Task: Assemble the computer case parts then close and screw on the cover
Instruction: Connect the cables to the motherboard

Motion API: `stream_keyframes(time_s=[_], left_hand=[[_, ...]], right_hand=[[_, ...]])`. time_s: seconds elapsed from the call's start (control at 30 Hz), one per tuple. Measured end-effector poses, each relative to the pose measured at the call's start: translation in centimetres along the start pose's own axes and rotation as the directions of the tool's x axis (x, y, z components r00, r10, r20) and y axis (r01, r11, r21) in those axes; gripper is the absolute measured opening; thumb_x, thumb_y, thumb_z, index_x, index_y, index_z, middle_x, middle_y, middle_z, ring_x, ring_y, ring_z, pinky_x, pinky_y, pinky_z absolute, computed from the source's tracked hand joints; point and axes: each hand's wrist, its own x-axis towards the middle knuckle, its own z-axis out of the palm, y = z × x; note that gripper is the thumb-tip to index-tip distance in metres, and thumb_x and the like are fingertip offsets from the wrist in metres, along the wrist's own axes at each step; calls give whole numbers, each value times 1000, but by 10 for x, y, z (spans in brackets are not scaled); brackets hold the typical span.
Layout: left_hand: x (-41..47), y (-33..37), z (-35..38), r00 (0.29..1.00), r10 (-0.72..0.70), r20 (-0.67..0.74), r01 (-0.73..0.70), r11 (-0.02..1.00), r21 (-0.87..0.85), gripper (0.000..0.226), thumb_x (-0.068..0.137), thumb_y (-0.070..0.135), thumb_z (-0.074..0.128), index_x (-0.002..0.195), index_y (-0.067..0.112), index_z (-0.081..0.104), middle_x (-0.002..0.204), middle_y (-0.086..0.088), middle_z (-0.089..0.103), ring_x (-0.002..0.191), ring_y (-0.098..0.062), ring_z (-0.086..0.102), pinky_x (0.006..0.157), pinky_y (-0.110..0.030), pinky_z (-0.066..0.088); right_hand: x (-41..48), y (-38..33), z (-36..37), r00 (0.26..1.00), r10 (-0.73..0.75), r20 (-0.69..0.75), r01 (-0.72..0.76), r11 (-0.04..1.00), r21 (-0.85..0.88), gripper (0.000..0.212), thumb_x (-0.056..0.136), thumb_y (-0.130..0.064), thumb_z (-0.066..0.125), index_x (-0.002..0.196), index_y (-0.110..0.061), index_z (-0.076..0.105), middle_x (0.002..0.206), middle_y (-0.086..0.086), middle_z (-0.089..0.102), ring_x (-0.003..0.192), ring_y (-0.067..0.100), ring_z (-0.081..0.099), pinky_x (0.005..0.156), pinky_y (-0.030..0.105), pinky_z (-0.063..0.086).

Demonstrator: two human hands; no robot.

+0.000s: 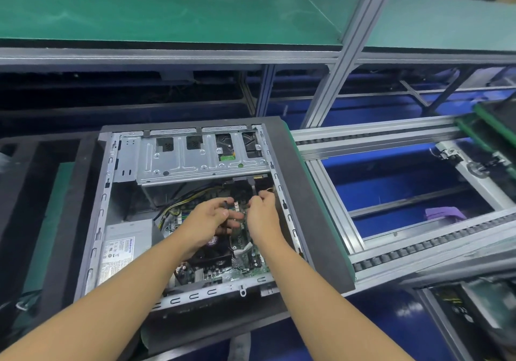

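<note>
An open computer case point(111, 198) lies on its side on a dark pallet point(312, 207). Inside are the silver drive cage point(178, 162), the power supply point(125, 243), the green motherboard point(245, 265) and a black fan point(209, 254). Both my hands reach inside, over the motherboard near the drive cage. My left hand point(212, 215) pinches a small dark cable connector point(226, 203) between thumb and fingers. My right hand point(264, 210) pinches a thin cable end point(255, 190) close to the case's right wall. The connectors are partly hidden by my fingers. No cover is in view.
A roller conveyor frame point(391, 260) runs to the right of the pallet, with a purple cloth point(444, 212) below it. A green-topped shelf point(167, 11) on aluminium posts point(346, 53) stands behind. Another green-edged pallet point(491, 131) sits at the far right.
</note>
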Motion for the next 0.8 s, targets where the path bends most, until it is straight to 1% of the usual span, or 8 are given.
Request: stream_keyframes(time_s=[0.07, 0.13, 0.2, 0.27, 0.37, 0.47, 0.63, 0.8], left_hand=[[0, 0, 0, 1000, 4, 12, -3, 999, -34, 22, 105, 4, 40, 123, 10, 53, 100, -7, 77, 88, -17, 72, 77, -33, 57], [0, 0, 0, 999, -1, 43, 3, 999, -54, 18, 104, 3, 42, 118, 8, 54, 102, -9, 76, 86, -15, 72, 80, -36, 57], [-2, 1, 1, 997, 1, 75, 5, 997, -74, 17, 103, 1, 47, 114, 9, 57, 104, -10, 76, 87, -16, 71, 78, -33, 56], [-4, 2, 0, 998, 23, 54, -21, 999, -36, 19, 97, 0, 57, 110, 11, 64, 100, -9, 76, 87, -17, 70, 76, -29, 56], [-7, 5, 0, 999, 18, -34, -18, 1000, 5, 18, 88, 0, 70, 102, 11, 71, 89, -10, 76, 76, -17, 71, 62, -24, 55], [-9, 7, 3, 995, -25, -101, 22, 999, -25, 12, 82, -1, 76, 91, 5, 70, 77, -11, 75, 58, -14, 70, 42, -16, 47], [-9, 7, 1, 989, 4, -148, 3, 999, 50, 15, 76, 8, 85, 83, 8, 72, 72, -8, 74, 59, -15, 70, 40, -14, 44], [-11, 8, 1, 990, 3, -140, 0, 1000, 19, 18, 74, 16, 87, 79, 8, 72, 66, -8, 73, 56, -13, 69, 40, -14, 44]], right_hand=[[-13, 5, -2, 997, -57, 49, 60, 997, -58, 44, 104, -8, 41, 145, -19, 28, 122, 5, 58, 104, 3, 64, 82, 19, 47], [-21, 13, -3, 985, -169, 33, 172, 950, -261, 56, 99, -3, 49, 149, -13, 27, 145, 5, 42, 135, 13, 43, 104, 24, 41], [-27, 16, -2, 931, -366, 12, 334, 836, -435, 45, 95, -2, 54, 137, -10, 41, 136, 2, 35, 130, 18, 32, 106, 27, 35], [-28, 16, 1, 878, -470, 88, 451, 753, -479, 23, 95, -4, 54, 115, -15, 50, 119, -4, 38, 113, 15, 37, 96, 26, 39], [-25, 12, 3, 923, -323, 208, 382, 837, -393, 13, 101, -16, 53, 109, -24, 47, 110, -6, 50, 99, 14, 53, 84, 27, 47], [-18, 13, -1, 946, -229, 231, 298, 894, -334, 13, 100, -19, 58, 109, -26, 50, 103, -8, 56, 87, 7, 56, 68, 11, 42], [-14, 14, -6, 961, -125, 248, 169, 972, -165, 11, 101, -16, 62, 109, -19, 55, 95, 2, 67, 76, 14, 65, 75, 28, 58], [-16, 16, -12, 956, -95, 278, 117, 991, -63, 9, 105, -12, 55, 111, -18, 58, 83, 6, 67, 69, 12, 60, 66, 23, 54]])
